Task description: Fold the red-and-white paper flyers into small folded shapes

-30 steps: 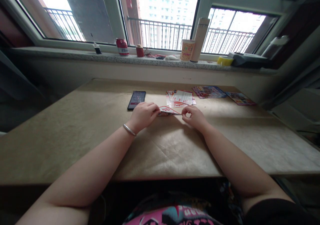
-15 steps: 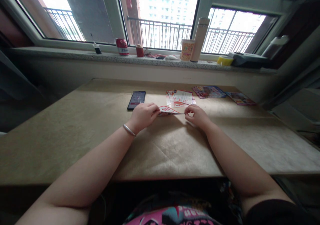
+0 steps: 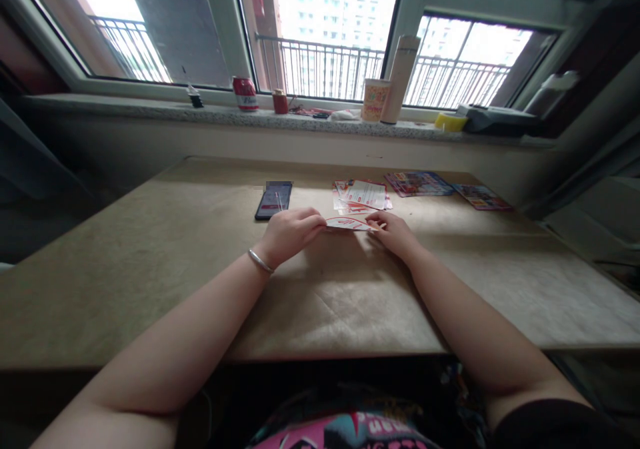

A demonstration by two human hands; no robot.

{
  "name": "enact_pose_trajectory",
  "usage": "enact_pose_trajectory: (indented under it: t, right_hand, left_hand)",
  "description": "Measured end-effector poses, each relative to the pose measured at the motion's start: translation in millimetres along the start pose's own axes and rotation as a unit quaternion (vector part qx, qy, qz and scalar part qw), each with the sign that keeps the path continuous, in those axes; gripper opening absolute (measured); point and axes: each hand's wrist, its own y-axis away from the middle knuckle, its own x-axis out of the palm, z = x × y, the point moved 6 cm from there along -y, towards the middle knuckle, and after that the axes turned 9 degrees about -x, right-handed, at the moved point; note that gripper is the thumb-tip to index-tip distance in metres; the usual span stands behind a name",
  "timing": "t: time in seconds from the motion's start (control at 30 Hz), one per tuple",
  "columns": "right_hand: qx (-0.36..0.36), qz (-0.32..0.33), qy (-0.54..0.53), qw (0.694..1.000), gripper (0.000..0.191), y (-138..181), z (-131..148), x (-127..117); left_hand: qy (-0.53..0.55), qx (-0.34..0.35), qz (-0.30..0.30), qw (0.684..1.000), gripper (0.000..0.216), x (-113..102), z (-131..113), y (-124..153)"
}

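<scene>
A small red-and-white paper leaflet is held just above the brown paper-covered table between both hands. My left hand, with a silver bracelet at the wrist, pinches its left end with curled fingers. My right hand pinches its right end. A small stack of similar red-and-white leaflets lies just beyond the hands. A dark phone lies flat to the left of that stack.
Two colourful printed leaflets lie at the table's far right. The window sill holds a red can, a small red jar, a printed cup, a tall beige flask and a yellow tape roll.
The leaflet, earlier bent upward between the hands, is now flatter and sits a little further right. Both hands have shifted slightly to the right and away from me.
</scene>
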Motion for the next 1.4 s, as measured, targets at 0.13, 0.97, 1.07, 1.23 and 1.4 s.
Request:
enact_pose_trajectory:
  t: [0.13, 0.97, 1.07, 1.23, 1.4]
  right_hand:
    - [0.011, -0.022, -0.026, 0.999, 0.02, 0, -4, -1]
    - [-0.017, -0.022, -0.007, 1.0, 0.021, 1, -3, -2]
    - [-0.028, -0.008, -0.007, 1.0, 0.021, 2, -2, 1]
    - [-0.06, 0.023, 0.0, 0.998, 0.023, 3, 3, 6]
    - [-0.089, 0.049, 0.018, 0.995, 0.025, 2, 7, 12]
  left_hand:
    - [-0.008, 0.015, 0.027, 0.999, 0.02, 2, 0, 0]
    - [0.188, -0.037, 0.11, 0.975, 0.018, 17, 34, 0]
    - [0.191, -0.054, 0.118, 0.973, 0.019, 23, 37, 2]
    - [0.191, -0.069, 0.107, 0.973, 0.017, 24, 43, 4]
    - [0.221, -0.086, 0.089, 0.968, 0.014, 27, 49, 6]
